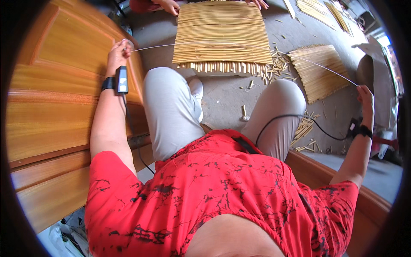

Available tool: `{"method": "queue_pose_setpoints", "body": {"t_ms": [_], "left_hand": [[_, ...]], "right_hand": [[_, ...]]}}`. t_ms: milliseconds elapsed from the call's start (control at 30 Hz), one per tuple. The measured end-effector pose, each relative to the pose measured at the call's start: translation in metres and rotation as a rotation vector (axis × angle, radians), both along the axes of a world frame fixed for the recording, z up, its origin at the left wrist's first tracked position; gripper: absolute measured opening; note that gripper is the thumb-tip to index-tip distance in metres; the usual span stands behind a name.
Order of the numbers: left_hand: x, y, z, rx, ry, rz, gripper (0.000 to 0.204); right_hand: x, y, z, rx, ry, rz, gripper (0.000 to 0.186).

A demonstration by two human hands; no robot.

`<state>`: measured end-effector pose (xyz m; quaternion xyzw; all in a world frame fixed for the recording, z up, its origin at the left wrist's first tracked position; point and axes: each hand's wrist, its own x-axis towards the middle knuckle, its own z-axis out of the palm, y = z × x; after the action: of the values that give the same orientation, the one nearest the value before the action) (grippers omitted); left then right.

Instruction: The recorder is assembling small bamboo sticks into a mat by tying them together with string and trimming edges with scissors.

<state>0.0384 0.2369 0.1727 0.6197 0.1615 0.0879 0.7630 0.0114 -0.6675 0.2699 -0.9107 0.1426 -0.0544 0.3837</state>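
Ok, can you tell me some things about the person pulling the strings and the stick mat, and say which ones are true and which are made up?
1. The left hand and the right hand are spread far apart, each pulling a thin cord. True.
2. The bamboo stick mat lies on the floor ahead of the person's knees. True.
3. The person wears a blue shirt. False: the shirt is red with black marks.
4. Both wrists are bare. False: each has a black wrist strap.
5. Another person's hands touch the far edge of the mat. True.
6. The floor is free of scraps. False: short stick offcuts lie scattered.
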Motion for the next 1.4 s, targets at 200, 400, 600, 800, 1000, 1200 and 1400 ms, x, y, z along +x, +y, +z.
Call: {"method": "queue_pose_setpoints", "body": {"t_ms": [200, 400, 600, 800, 1000, 1200, 1400], "left_hand": [[-0.005, -0.059, -0.031, -0.032, -0.065, -0.216, 0.011], [-0.025, -0.133, -0.07, -0.105, 0.047, -0.431, 0.012], [-0.052, -0.182, -0.12, -0.179, 0.266, -0.748, 0.016], [-0.083, -0.153, -0.187, -0.086, 0.536, -0.555, 0.027], [-0.048, -0.15, -0.165, -0.276, 0.308, -0.081, 0.039], [-0.015, -0.155, -0.153, -0.289, 0.319, -0.133, 0.029], [-0.029, -0.134, -0.154, -0.231, 0.357, -0.059, 0.027]], "right_hand": [[-0.023, -0.032, 0.046, 0.029, -0.048, -0.148, 0.024], [-0.028, -0.058, 0.053, 0.226, -0.315, -0.485, 0.018], [-0.023, -0.14, 0.08, 0.099, -0.545, -0.712, 0.02], [-0.023, -0.155, 0.103, -0.203, -0.629, -0.772, 0.017], [0.007, -0.086, -0.018, 0.137, 0.261, -0.088, 0.009], [0.071, 0.108, -0.097, -0.922, 0.441, 0.711, 0.025], [0.137, 0.398, -0.075, -0.628, -0.005, 1.092, 0.043]]}}
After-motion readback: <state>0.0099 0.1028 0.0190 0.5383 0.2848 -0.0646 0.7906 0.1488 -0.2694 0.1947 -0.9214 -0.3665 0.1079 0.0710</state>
